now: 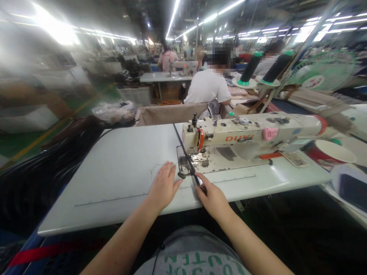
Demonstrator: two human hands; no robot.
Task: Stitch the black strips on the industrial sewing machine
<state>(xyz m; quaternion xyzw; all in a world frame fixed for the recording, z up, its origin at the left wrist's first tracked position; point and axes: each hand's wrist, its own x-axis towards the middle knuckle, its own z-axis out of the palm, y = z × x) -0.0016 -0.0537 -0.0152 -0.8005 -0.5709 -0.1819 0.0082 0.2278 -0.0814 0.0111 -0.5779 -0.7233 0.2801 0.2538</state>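
My left hand lies flat on the white sewing table, fingers stretched out, just left of the needle plate. It holds nothing. My right hand is closed at the table's front edge, pinching the near end of a narrow black strip. From there the strip runs away from me past the left end of the sewing machine to the far side of the tabletop. A small dark piece shows under my right fingers, too hidden to name. Loose threads lie beside my left fingertips.
Heaped black strips hang at the table's left side. Two black thread cones stand behind the machine, with a green fan at right. A co-worker in a white shirt sits ahead, beyond a fabric-lined bin.
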